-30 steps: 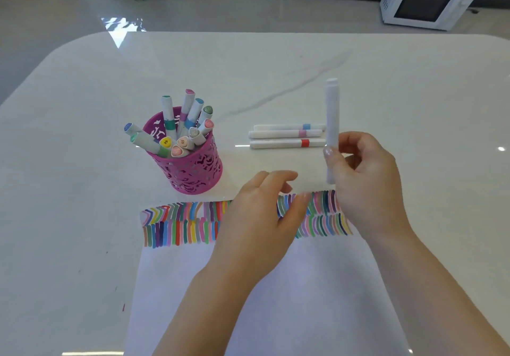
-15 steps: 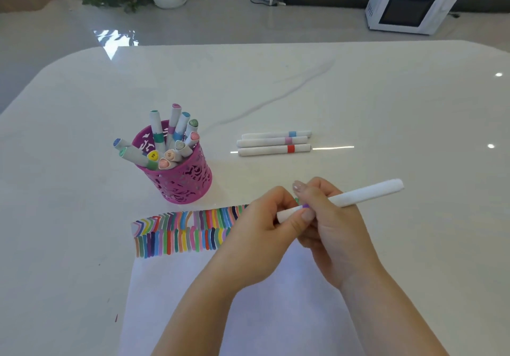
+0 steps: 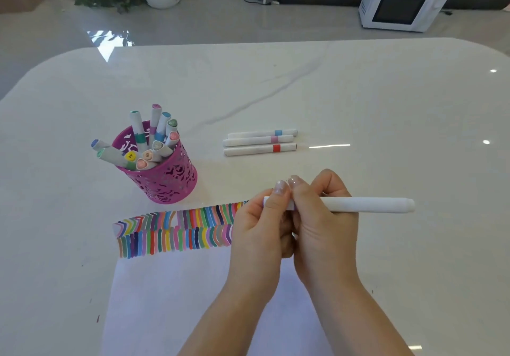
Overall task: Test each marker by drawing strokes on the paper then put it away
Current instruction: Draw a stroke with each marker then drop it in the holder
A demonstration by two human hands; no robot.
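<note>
The left hand [image 3: 259, 231] and right hand [image 3: 323, 226] pinch the marker [image 3: 364, 204] in their fingers, now levelled from two toward three o'clock.

I record my held marker [image 3: 364, 204] as plain white, with a sliver of purple at its band. The pen cup [image 3: 171, 181] is magenta, pierced in a floral lace pattern. Right of the pen cup are three white markers: the blue-banded marker [image 3: 262, 134], the pink-banded marker [image 3: 256, 141] and the red-banded marker [image 3: 259, 149]. In front of the pen cup, the white paper [image 3: 165, 300] bears two rows of multicoloured strokes [image 3: 176, 231]. The table [image 3: 386, 107] is glossy white, grey-veined.
</note>
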